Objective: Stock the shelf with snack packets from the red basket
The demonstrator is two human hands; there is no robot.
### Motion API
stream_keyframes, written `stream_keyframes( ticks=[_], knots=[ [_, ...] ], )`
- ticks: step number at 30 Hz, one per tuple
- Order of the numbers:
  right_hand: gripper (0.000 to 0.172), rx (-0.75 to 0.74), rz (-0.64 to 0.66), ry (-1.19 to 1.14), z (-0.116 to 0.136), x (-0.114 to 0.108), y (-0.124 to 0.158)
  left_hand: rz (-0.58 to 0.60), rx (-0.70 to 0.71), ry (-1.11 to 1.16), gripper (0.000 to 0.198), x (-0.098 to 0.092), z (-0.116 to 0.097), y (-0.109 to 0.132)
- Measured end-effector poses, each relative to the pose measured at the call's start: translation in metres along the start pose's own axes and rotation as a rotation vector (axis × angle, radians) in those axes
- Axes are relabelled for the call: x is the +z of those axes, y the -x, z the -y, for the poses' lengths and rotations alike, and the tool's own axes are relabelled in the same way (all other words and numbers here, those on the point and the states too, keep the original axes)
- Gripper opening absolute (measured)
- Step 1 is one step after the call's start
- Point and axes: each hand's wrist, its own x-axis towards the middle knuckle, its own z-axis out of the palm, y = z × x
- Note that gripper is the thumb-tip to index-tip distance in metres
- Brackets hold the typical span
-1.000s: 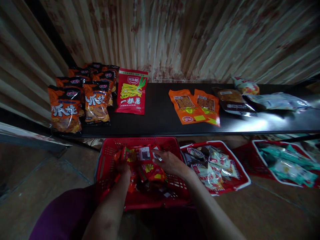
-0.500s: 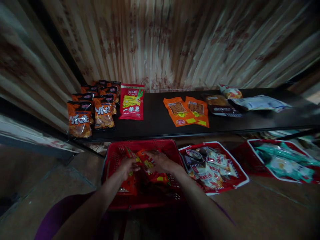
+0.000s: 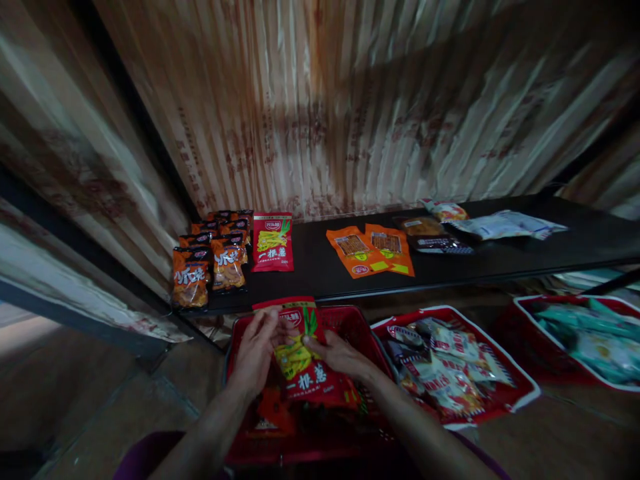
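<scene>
Both my hands hold a red snack packet with yellow sticks and a green leaf printed on it, lifted above a red plastic basket. My left hand grips its left edge near the top. My right hand pinches its right side. More red and orange packets lie in the basket beneath it. A matching red packet lies on the black shelf ahead.
Several orange snack bags stand at the shelf's left end. Two orange flat packets, a dark packet and a pale one lie further right. Two more red baskets of packets sit on the floor to the right.
My hands were rummaging in the red basket; now they have raised a red packet out of it. The view has tilted up and pulled back.
</scene>
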Motion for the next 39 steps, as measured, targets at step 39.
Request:
stream_keyframes(
  ticks=[39],
  knots=[
    [0.040, 0.014, -0.006, -0.824, 0.031, 0.012, -0.031, -0.040, 0.009, -0.031, 0.044, -0.051, 0.017, -0.054]
  ],
)
